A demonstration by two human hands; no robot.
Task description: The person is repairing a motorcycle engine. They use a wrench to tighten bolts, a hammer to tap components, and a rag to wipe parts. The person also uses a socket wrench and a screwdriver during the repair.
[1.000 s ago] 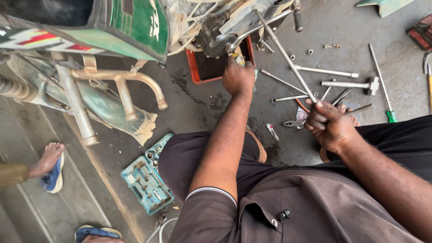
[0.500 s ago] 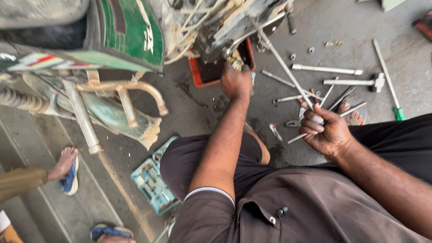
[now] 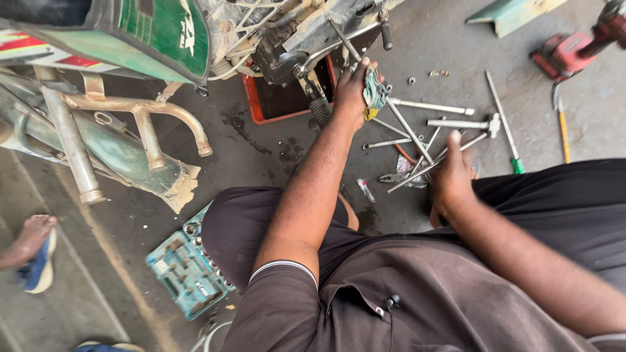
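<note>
Left hand (image 3: 352, 88): grip closed on teal rag (image 3: 375, 91), pressed to motorcycle engine (image 3: 293, 45). Right hand (image 3: 453, 179): resting among long rods (image 3: 417, 140) on floor, grip probably pinching one; fingers hidden

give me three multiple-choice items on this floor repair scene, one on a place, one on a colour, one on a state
1. Where is the teal socket set case?
A. on the floor by the person's knee
B. in the tray
C. on the motorcycle

2. What colour is the shallow plastic tray under the engine?
A. blue
B. red
C. white

3. What does the left hand hold?
A. nothing
B. a hammer
C. a crumpled teal rag

Answers: A, it lies on the concrete beside the knee; B, its rim shows red; C, the rag is bunched in that hand at the engine.
</note>
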